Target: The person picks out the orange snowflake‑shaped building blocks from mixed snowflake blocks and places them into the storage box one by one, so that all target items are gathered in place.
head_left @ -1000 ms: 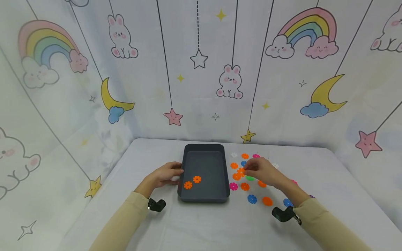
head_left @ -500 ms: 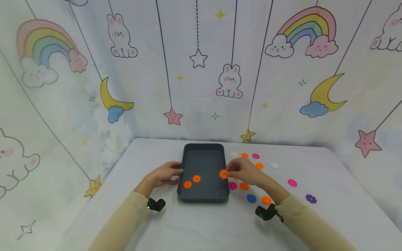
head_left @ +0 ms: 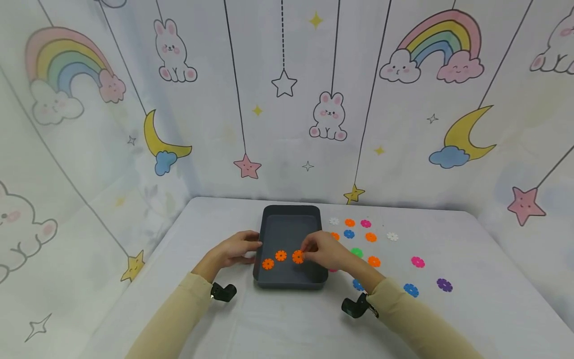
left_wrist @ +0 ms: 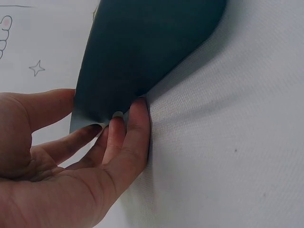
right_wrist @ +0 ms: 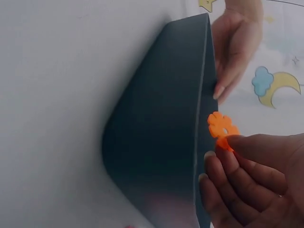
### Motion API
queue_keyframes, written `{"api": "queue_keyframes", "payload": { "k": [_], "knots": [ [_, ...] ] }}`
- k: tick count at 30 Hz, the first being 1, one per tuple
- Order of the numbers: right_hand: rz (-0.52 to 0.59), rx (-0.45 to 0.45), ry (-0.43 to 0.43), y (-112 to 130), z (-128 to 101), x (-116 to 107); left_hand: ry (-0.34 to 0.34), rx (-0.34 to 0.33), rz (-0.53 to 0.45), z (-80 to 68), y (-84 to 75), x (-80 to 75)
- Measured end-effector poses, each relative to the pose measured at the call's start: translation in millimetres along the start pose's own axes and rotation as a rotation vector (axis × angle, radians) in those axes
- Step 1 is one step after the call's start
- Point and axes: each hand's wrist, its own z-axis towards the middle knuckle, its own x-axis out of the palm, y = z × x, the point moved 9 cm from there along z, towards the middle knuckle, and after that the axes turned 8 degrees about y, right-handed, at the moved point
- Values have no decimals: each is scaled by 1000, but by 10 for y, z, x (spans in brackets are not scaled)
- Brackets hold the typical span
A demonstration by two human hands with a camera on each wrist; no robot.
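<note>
The right hand (head_left: 324,253) pinches a flat, notched orange plastic disc (head_left: 298,257) between thumb and fingertips, low over the floor of the smooth, dark rectangular tray (head_left: 291,215), at 3 o'clock from two matching discs (head_left: 274,260) lying inside. The left hand (head_left: 233,250) rests with relaxed fingers against the tray's 9 o'clock wall, on the woven white tablecloth (head_left: 251,319).

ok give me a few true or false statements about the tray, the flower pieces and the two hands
1. The right hand pinches an orange flower piece over the dark tray. True.
2. Two other orange pieces already lie in the tray. True.
3. The left hand lies flat on the table, away from the tray. False: its fingers touch the tray's left wall.
4. A green piece lies in the tray. False: the green piece lies on the table, right of the tray.
</note>
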Motion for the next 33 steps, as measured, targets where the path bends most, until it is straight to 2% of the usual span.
{"api": "queue_keyframes", "payload": {
  "k": [16, 33],
  "knots": [
    [-69, 12, 17, -22, 260, 352, 4, 1, -6, 16, 14, -3],
    [-115, 76, 41, -12, 334, 426, 2, -1, -7, 22, 15, -15]
  ]
}}
